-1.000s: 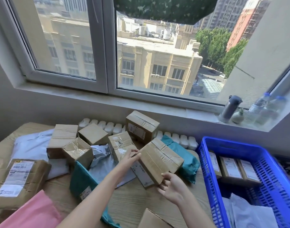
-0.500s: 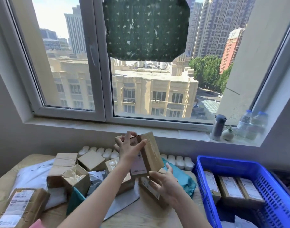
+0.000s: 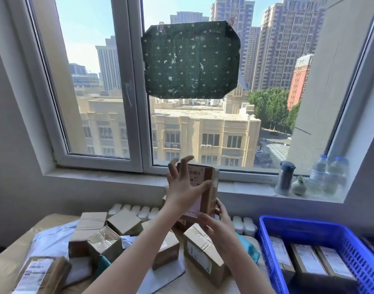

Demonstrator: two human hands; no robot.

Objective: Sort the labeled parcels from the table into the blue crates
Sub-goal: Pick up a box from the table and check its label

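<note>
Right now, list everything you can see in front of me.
held parcel: one, brown with white label, raised above the table
cardboard boxes: at least six, brown, on the table
mailer bags: several, pale grey and teal, among the boxes
blue crate: one, blue, right of the table
crate parcels: three, brown, labelled, inside the crate
flask: one, dark, on the sill
vase: one, pale, beside the flask
water bottles: two, clear, right end of sill
patterned sheet: one, dark green, on the window pane
left hand: one, bare, spread against the held parcel's label
right hand: one, bare, gripping the held parcel's lower end
</note>
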